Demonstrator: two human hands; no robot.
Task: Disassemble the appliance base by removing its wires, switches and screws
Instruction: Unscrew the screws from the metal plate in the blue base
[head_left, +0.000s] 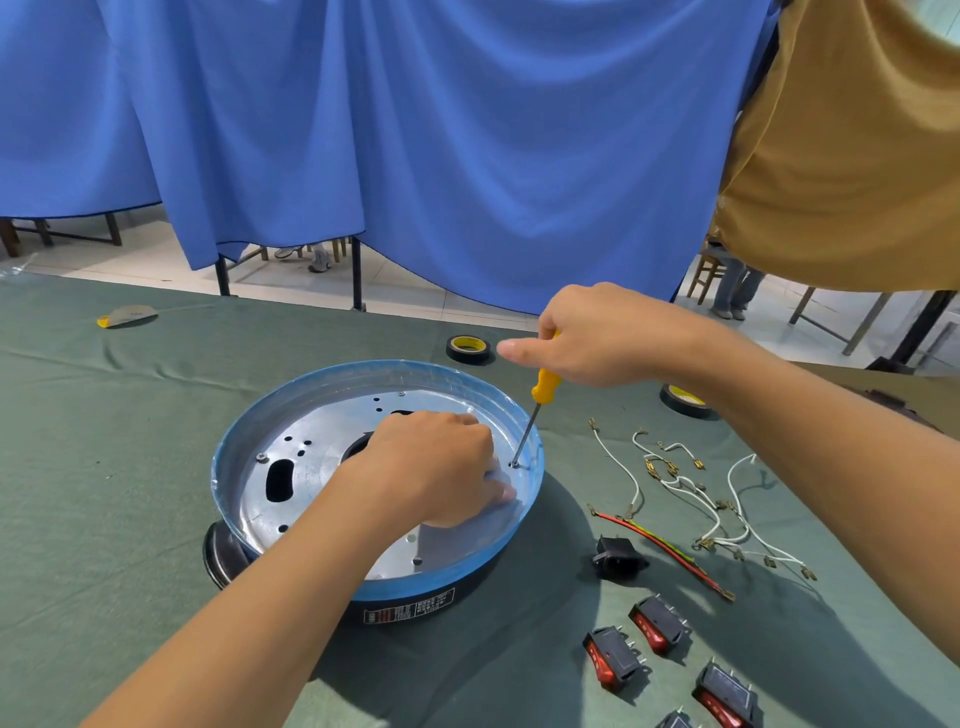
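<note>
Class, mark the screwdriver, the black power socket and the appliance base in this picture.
screwdriver (545, 387), head view, on its yellow handle.
black power socket (618, 558), head view, on its top face.
appliance base (457, 570), head view, on its blue front wall.

Green cloth covers my desk (104, 467). The appliance base (410, 608) sits mid-desk, with two tape rolls (468, 349) (685, 401) towards the far edge. On the right side lie white wires (691, 488), a red wire (670, 551) and a black socket (618, 558). Red switches (660, 623) lie by the near edge, and a yellow-grey scrap (127, 316) lies far left.
</note>
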